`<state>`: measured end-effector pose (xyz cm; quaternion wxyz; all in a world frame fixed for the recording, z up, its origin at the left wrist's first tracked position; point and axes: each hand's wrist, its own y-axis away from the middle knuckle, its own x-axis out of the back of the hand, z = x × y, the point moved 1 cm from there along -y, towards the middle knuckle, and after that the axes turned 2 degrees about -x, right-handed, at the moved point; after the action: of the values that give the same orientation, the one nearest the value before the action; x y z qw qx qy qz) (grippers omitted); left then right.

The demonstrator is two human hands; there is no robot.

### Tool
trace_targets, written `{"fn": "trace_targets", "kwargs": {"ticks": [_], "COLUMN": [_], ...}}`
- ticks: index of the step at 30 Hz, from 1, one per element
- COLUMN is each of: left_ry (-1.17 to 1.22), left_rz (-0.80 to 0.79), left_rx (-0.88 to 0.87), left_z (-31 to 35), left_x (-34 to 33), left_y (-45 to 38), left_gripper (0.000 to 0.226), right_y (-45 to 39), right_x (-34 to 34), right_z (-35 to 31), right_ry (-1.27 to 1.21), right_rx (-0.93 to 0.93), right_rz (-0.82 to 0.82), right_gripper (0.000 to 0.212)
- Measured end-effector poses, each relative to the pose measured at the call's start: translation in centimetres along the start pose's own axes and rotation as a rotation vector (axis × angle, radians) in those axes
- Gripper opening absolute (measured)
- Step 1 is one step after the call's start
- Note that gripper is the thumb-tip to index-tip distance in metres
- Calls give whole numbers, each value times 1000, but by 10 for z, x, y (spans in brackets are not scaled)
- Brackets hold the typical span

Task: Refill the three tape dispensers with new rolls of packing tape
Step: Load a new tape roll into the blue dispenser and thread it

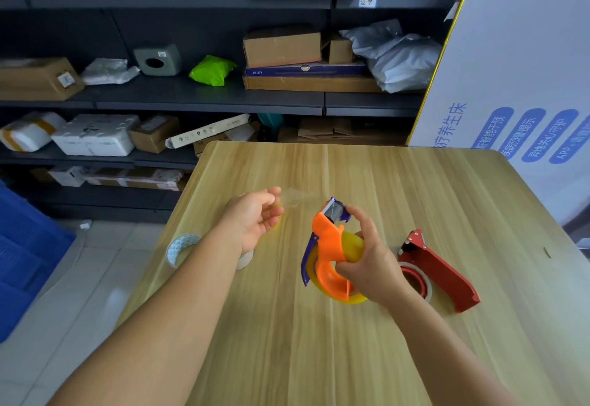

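The orange tape dispenser [329,255], light rigid plastic carrying a yellowish tape roll [352,247], hangs above the wooden table [383,357], gripped by the right hand [372,262]; the left hand [255,217] pinches the limp, sticky tape end [292,198], best held by its edges.

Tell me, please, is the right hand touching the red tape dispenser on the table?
Apart. The head view shows the right hand gripping the orange dispenser, with a strip of bare table visible between that hand and the red dispenser.
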<state>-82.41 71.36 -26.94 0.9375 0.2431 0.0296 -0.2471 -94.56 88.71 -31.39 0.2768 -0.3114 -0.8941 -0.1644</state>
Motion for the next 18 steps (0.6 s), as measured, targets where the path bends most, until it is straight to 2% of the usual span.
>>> {"fn": "trace_targets", "kwargs": {"ticks": [3,6,10,13,18], "left_ry": [3,-13,-117,-193,-401], "left_rz": [-76,-167,-242,-158,42], "left_rx": [-28,-31,-72,-196,-571], "left_z": [-10,-20,-28,-33,-36], "left_x": [4,10,13,13,14], "left_y": [0,-1,0,1,5], "left_gripper": [14,28,33,32,22], "right_y": [-3,-6,-11,-13,-18], "right_x": [3,6,9,9,7], "right_z": [-2,-5,-10,-14,-17], "right_ry": [-47,-94,-149,-166,-195], "right_rx": [-16,-16,-30,-36,-75], "right_rz": [5,4,-6,-15,-42], "right_gripper": [90,88,88,88,89]}}
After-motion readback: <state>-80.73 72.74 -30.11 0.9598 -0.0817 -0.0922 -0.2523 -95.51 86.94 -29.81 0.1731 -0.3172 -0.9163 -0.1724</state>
